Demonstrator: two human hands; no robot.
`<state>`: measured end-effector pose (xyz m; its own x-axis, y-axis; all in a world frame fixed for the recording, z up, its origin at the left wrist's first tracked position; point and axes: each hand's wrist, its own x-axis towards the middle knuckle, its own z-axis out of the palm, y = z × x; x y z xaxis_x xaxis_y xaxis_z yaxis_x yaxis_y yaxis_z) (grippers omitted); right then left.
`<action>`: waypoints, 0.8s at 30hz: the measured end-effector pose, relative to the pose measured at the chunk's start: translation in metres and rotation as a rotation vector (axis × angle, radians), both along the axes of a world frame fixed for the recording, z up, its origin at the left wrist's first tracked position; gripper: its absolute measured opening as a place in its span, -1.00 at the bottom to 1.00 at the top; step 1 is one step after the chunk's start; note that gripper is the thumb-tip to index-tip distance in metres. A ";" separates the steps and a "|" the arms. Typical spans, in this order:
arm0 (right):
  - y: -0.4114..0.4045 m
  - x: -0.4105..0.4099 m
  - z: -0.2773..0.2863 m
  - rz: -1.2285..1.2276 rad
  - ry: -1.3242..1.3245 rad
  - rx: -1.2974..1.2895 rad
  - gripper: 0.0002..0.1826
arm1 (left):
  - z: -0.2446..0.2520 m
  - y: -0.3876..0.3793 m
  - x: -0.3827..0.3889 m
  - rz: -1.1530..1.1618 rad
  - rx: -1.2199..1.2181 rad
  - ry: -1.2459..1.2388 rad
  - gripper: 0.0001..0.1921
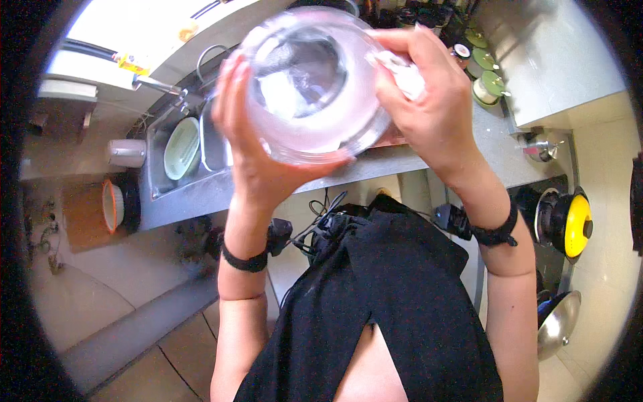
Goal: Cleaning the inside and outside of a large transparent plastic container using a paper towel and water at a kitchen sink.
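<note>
My left hand [253,161] grips a clear round vessel [357,95], its thumb along the near edge and its fingers up the left side. The vessel is tilted above the kitchen counter and blurred; whether it is glass or plastic I cannot tell. My right hand [439,105] pinches a crumpled white wipe [408,78] at the vessel's right side. The wipe may be paper or cloth, and part of it is hidden by the fingers. Both wrists wear black straps.
At left, a metal sink [158,190] holds a pale green oval container [182,148] beneath a tap [183,100]. Green-lidded jars [488,86] stand at back right. A yellow-lidded pot [577,226] and a metal domed lid [560,324] are along the right. The grey counter [346,176] runs ahead.
</note>
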<state>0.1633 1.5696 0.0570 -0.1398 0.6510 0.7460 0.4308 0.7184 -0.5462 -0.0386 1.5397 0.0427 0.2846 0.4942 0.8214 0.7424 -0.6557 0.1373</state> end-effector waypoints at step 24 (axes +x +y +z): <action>0.018 -0.246 -0.021 0.218 -0.385 -0.183 -0.80 | -0.017 -0.054 -0.211 0.281 -0.293 0.078 0.25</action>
<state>-0.0826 1.5873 0.0359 -0.5312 0.6919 0.4889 0.4764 0.7212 -0.5030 -0.2498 1.4861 0.0260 0.1610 0.7710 0.6162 0.9024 -0.3678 0.2244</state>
